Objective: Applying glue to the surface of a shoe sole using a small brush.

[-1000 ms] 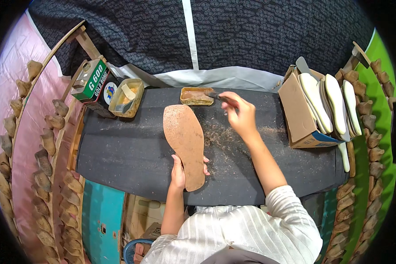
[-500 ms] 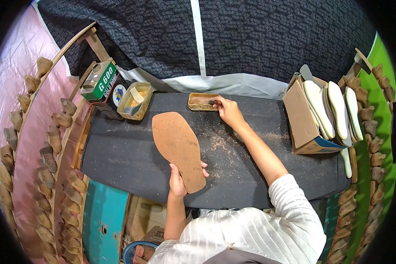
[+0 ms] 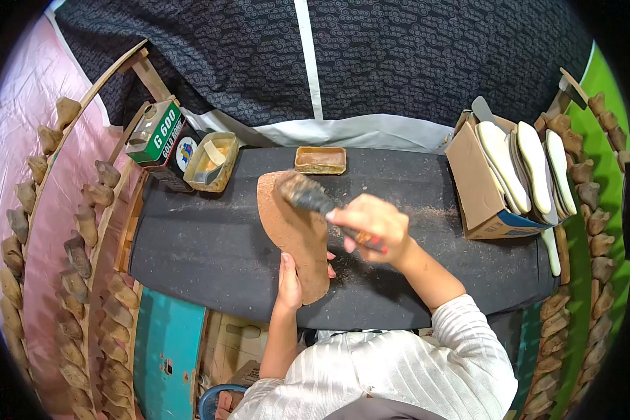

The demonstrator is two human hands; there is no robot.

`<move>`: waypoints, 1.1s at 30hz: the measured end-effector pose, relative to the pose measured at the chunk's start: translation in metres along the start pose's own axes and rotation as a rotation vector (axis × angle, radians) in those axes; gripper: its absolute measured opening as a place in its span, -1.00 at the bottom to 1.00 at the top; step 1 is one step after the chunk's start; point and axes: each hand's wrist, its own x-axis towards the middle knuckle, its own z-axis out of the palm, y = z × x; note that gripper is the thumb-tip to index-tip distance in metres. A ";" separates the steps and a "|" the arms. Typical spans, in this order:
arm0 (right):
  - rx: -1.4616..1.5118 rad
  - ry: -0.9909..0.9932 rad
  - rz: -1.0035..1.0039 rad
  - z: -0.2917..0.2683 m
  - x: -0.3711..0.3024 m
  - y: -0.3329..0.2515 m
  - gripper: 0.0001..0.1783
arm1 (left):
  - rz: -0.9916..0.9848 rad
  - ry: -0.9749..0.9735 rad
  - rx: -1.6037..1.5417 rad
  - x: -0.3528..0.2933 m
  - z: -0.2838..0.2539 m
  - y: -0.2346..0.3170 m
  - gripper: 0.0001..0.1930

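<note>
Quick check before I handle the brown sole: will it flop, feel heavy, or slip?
The brown sole is probably fairly stiff: the left hand holds it toward the narrow end, and the wide end shows no obvious sag. It is likely light, looking thin and being supported by that one hand. Its dull, matte face suggests it isn't very slippery.

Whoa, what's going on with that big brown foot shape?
A person's left grip holds the flat, brown sole-shaped piece by its narrow end. The right grip holds a brush, its blurry bristles over the wide end. I can't tell whether they touch. A small tray sits beyond on the dark table.
</note>
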 end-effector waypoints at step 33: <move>-0.040 0.002 0.041 -0.012 -0.012 -0.010 -0.49 | -0.023 -0.028 0.060 0.005 0.006 -0.003 -0.25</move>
